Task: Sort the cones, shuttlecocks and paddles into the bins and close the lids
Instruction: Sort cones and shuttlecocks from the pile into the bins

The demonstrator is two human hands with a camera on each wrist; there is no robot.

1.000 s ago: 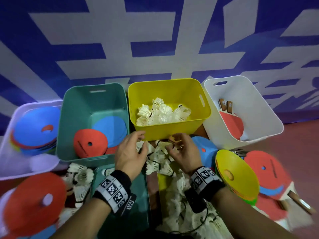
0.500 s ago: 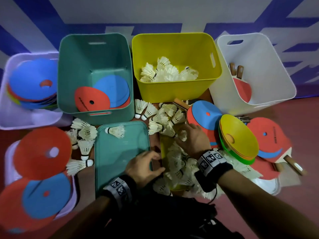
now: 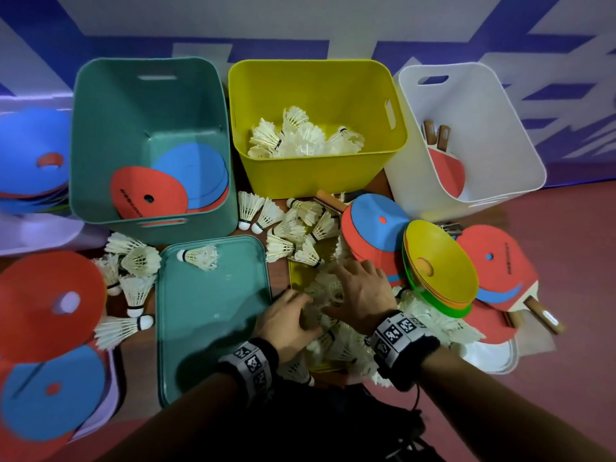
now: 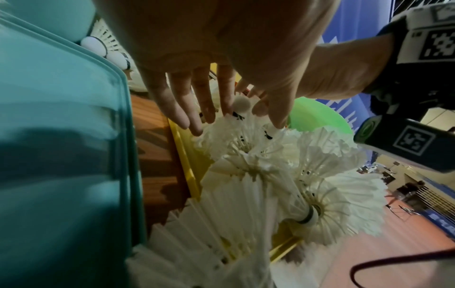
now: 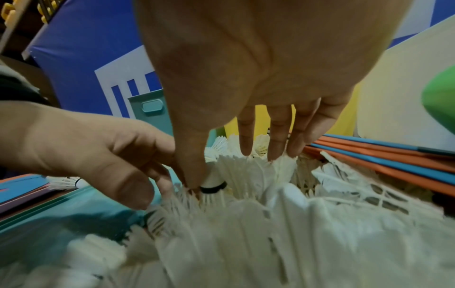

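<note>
Both hands were down in the heap of white shuttlecocks (image 3: 328,325) that lay on the yellow lid (image 3: 300,275), near the person. The left hand (image 3: 288,323) had its fingers stretched and loose, the tips touching the feathers, gripping nothing. The right hand (image 3: 361,295) lay spread over the heap, also holding nothing that I could see. The teal lid (image 3: 206,321) lay just left of the heap with one shuttlecock on it. Farther away stood the teal bin (image 3: 110,155) with cones, the yellow bin (image 3: 320,181) with shuttlecocks, and the white bin (image 3: 493,135) with paddles.
</note>
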